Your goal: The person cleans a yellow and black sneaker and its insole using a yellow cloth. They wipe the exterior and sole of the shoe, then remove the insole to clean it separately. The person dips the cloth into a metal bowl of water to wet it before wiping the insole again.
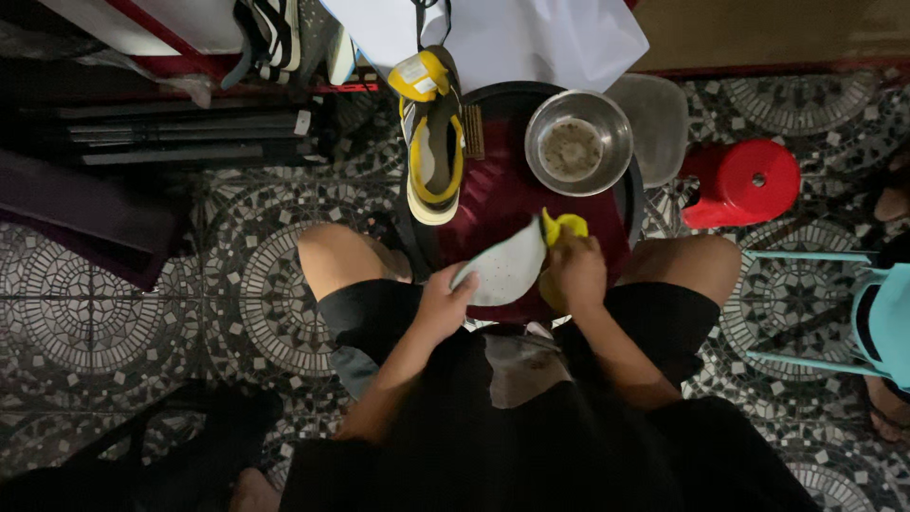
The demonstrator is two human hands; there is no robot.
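the yellow cloth [569, 228] is mostly hidden under the right hand [576, 273].

The floor [190, 284] has tiles with round black and white patterns, like little stones set in circles. The light is dim. A small red plastic stool [744, 182] stands on the right. Beside it, at the right edge, is a light blue chair [877, 318]. Dark flat boards [180, 137] lie at the top left. A big white sheet [531, 38] hangs at the top.
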